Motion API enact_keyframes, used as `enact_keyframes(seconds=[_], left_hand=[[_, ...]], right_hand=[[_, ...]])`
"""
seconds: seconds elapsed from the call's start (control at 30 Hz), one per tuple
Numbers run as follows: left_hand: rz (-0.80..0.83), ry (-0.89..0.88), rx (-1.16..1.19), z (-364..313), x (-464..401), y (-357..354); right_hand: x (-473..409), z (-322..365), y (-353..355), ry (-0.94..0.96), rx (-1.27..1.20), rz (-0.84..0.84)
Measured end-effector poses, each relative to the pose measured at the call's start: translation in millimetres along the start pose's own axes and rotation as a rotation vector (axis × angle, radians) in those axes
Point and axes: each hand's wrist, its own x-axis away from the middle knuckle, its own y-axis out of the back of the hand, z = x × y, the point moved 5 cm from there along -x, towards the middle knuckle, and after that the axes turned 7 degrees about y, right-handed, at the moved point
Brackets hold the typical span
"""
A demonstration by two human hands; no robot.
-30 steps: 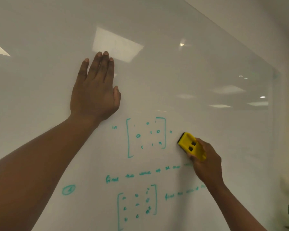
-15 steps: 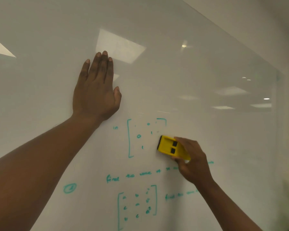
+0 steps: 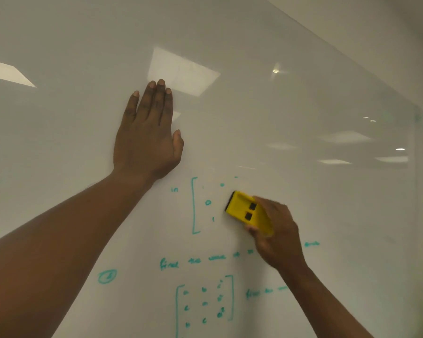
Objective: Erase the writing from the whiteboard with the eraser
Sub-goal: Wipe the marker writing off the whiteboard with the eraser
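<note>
A glossy whiteboard (image 3: 303, 113) fills the view, with teal writing in its lower middle. My right hand (image 3: 277, 234) grips a yellow eraser (image 3: 248, 212) and presses it flat on the board, at the right side of the upper matrix (image 3: 198, 206). That matrix keeps its left bracket and a few digits; its right side is wiped. Below run a line of teal words (image 3: 193, 261), a circled number (image 3: 107, 276) and a second matrix (image 3: 204, 304). My left hand (image 3: 147, 140) lies flat on the board above and left of the writing, fingers together, holding nothing.
The board's top edge slants down to the right, with plain wall (image 3: 376, 32) beyond it. Its right edge (image 3: 416, 167) is near the frame's right side. Ceiling lights reflect in the board. My left forearm (image 3: 47, 252) crosses the lower left.
My right hand has swept the eraser leftward across the upper matrix, wiping away its right bracket and right-hand digits. My left hand has stayed flat on the board.
</note>
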Motion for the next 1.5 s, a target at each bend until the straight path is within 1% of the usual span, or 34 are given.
enact_keyframes(seconds=[0.07,0.13,0.2,0.27,0.37,0.43,0.5,0.57,0.63,0.77,0.87,0.93,1.03,1.1,1.17,1.23,1.3,1.4,1.5], left_hand=[[-0.003,-0.002,0.012,-0.1,-0.4,0.5],[-0.003,-0.002,0.014,0.1,-0.3,0.3],[-0.004,-0.006,0.009,0.6,-0.2,-0.1],[0.004,-0.009,0.01,0.6,-0.4,-0.4],[0.024,-0.007,0.007,1.5,-1.1,0.0],[0.045,-0.02,0.012,3.3,-1.3,3.4],[0.061,-0.059,0.004,7.2,-3.0,7.3],[0.076,-0.115,-0.025,13.3,-3.5,12.0],[0.084,-0.137,-0.053,18.2,-2.7,14.2],[0.067,-0.108,-0.085,19.7,-1.0,12.5],[0.066,-0.101,-0.082,21.8,-1.4,13.0],[0.069,-0.098,-0.079,22.8,-1.1,13.7],[0.069,-0.102,-0.078,22.2,-0.5,13.4],[0.064,-0.099,-0.08,23.0,0.1,12.4],[0.058,-0.097,-0.081,23.6,0.2,11.3],[0.057,-0.098,-0.08,23.8,-0.1,10.5],[0.063,-0.101,-0.07,24.8,-0.6,10.4],[0.07,-0.099,-0.047,27.6,-1.8,10.9],[0.069,-0.103,-0.051,27.5,-1.2,10.6]], right_hand=[[-17.4,-6.7,2.5,-0.148,0.027,-0.072],[-32.9,-2.0,0.4,-0.235,0.023,-0.141],[-41.9,12.7,-7.2,-0.241,0.008,-0.187],[-40.8,32.2,-17.4,-0.209,-0.018,-0.194],[-27.0,52.7,-27.1,-0.114,-0.034,-0.118],[-19.9,50.9,-23.5,-0.054,-0.004,-0.067],[-20.1,40.1,-16.6,-0.097,-0.001,-0.078],[-29.4,33.3,-12.5,-0.214,-0.031,-0.143],[-44.7,39.5,-15.7,-0.27,-0.043,-0.188],[-63.5,73.1,-30.4,-0.146,-0.061,-0.174],[-47.8,93.8,-41.2,-0.013,-0.052,-0.12],[-30.3,97.4,-45.2,0.065,-0.053,-0.071],[-8.0,85.3,-43.8,0.18,-0.055,-0.017],[-7.1,72.0,-37.6,0.17,-0.041,-0.023],[-19.8,65.6,-32.1,0.095,-0.031,-0.062],[-38.3,72.3,-31.3,0.036,-0.034,-0.104],[-50.4,89.7,-37.3,0.02,-0.043,-0.114],[-46.5,114.1,-51.1,0.052,-0.088,-0.067],[-24.4,116.0,-54.6,0.177,-0.097,0.017]])
